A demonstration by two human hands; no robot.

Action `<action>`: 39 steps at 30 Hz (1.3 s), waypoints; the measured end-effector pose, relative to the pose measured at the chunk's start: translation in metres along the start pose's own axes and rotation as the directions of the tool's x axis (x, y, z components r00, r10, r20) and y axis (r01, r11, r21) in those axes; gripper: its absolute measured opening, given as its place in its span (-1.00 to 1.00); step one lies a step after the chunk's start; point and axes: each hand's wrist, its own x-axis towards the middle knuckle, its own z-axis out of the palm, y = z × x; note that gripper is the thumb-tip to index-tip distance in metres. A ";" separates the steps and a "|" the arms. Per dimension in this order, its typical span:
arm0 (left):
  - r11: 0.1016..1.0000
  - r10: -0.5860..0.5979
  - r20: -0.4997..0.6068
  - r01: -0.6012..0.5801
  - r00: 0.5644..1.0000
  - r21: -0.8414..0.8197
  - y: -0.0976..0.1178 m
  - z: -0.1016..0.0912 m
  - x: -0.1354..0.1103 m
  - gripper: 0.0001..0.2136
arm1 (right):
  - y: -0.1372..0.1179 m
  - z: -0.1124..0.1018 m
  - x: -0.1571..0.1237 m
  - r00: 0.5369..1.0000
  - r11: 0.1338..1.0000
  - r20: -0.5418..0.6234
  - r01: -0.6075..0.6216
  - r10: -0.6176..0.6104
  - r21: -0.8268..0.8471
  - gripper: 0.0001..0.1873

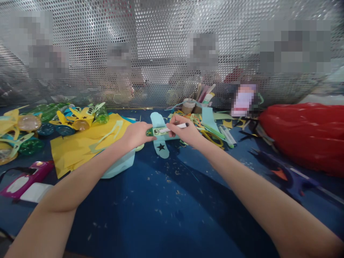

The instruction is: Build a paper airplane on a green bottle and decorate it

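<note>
My left hand (137,134) is closed around the left end of a small green bottle plane (160,139) with light blue paper wings, one wing bearing a black star. The plane is held just above the blue table (166,200). My right hand (185,130) grips a white marker (176,127), with its tip resting on the plane's body between the wings. Both arms reach forward from the bottom of the view.
Yellow paper sheets (83,143) lie left of my hands, with finished yellow-winged bottle planes (77,120) behind them. A pink object (27,177) lies at the left edge. A red plastic bag (309,132), a blue glue gun (290,175), scissors and paper scraps are at right. A perforated metal screen (161,46) stands behind.
</note>
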 end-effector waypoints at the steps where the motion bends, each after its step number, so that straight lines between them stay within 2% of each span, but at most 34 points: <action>1: 1.000 0.003 -0.001 -0.003 1.000 0.002 0.000 0.000 0.000 -0.55 | 0.000 0.000 0.000 1.000 1.000 -0.003 0.000 0.000 0.003 -0.79; 39: 1.000 0.000 0.003 0.000 1.000 -0.004 0.000 -0.001 -0.001 -0.57 | 0.005 -0.001 0.002 1.000 1.000 -0.022 0.012 -0.012 0.010 -0.77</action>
